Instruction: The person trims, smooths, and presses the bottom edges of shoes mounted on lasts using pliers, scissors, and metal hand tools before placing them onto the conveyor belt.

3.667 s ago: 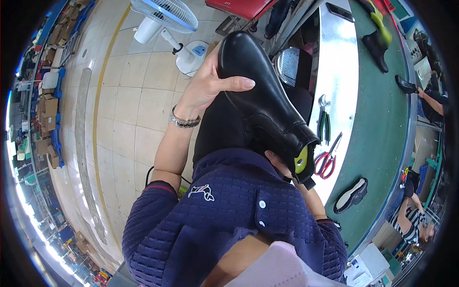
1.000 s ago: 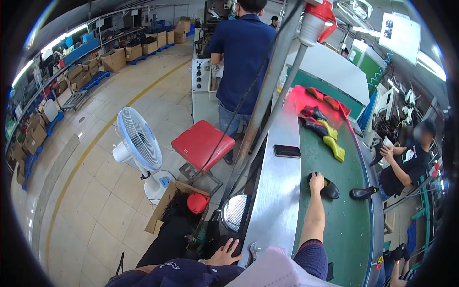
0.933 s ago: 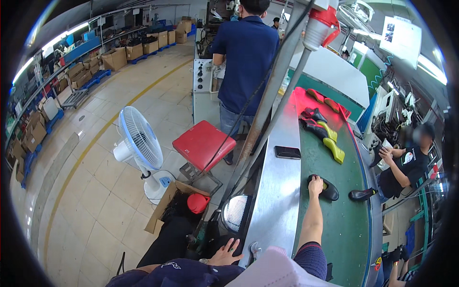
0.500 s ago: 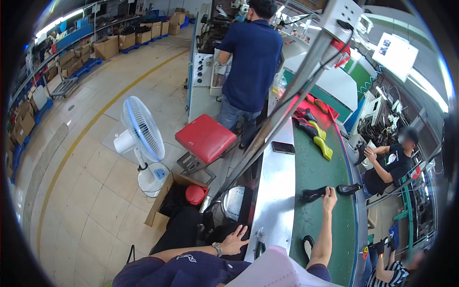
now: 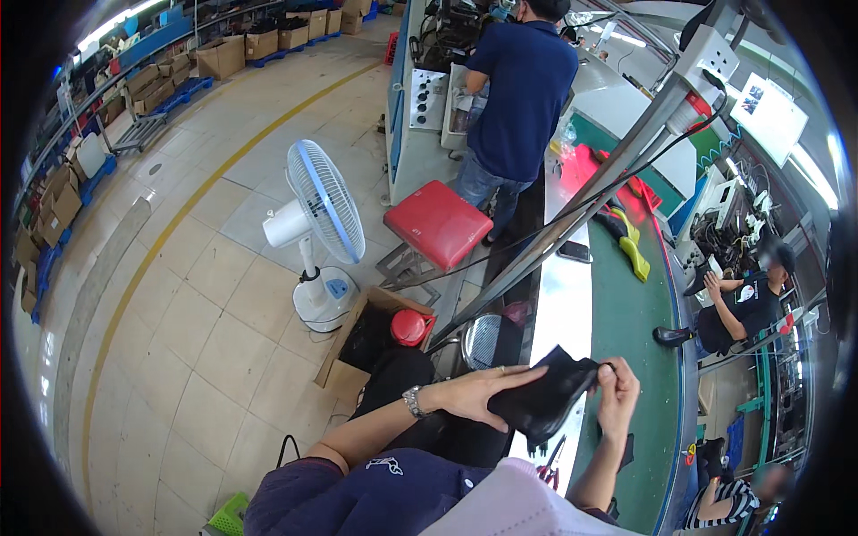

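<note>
A black leather boot [image 5: 547, 397] is held up in front of me, over the metal ledge. My right hand [image 5: 617, 391] pinches its edge on the right between thumb and fingers. My left hand [image 5: 474, 393] grips the other end, thumb below and fingers laid along the leather. Beneath the boot, hand tools [image 5: 551, 464] with dark and red parts lie on the metal ledge [image 5: 565, 304], partly covered. A dark piece [image 5: 627, 449] shows beside my right forearm on the green conveyor belt [image 5: 626, 322].
Another black shoe [image 5: 675, 336] sits at the belt's far edge. Yellow shoe lasts [image 5: 633, 255] lie farther up, near a slanting metal post [image 5: 617, 179]. A phone [image 5: 574, 251] rests on the ledge. At left stand a fan [image 5: 326, 205] and red stool [image 5: 440, 223]. Co-workers [image 5: 523, 98] work nearby.
My right hand has lifted the boot off the belt and brought it left toward me. My left hand has risen from beside the ledge and taken hold of it. The view has shifted.
</note>
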A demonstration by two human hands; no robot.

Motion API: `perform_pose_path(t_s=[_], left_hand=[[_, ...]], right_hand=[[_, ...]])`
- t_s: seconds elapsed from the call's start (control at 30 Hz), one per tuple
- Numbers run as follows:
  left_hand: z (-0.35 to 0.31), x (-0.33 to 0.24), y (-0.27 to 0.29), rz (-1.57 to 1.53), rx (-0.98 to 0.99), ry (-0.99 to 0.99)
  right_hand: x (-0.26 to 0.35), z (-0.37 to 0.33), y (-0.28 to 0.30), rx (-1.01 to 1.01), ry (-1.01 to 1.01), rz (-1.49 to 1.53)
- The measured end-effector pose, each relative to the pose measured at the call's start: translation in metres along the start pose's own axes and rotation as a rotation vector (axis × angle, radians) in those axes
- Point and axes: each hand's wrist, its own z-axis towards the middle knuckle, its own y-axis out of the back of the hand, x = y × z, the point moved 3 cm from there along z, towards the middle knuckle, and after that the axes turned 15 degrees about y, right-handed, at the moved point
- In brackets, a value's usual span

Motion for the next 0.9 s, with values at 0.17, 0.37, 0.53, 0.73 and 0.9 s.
perform_pose_path(t_s=[0.17,0.37,0.53,0.73,0.9], left_hand=[[-0.048,0.012,0.02,-0.109,-0.219,-0.074],[-0.094,0.051,0.024,-0.051,-0.412,0.074],[-0.105,0.069,0.025,-0.124,-0.474,0.175],[-0.104,0.093,0.029,-0.219,-0.395,0.188],[-0.107,0.099,0.034,-0.211,-0.337,0.216]], right_hand=[[0.007,0.007,-0.076,0.065,-0.035,0.094],[-0.006,-0.014,-0.134,0.132,-0.048,0.183],[0.003,-0.034,-0.152,0.417,0.07,0.022],[0.014,-0.053,-0.182,0.434,0.083,-0.283],[0.006,-0.062,-0.19,0.41,0.161,-0.274]])
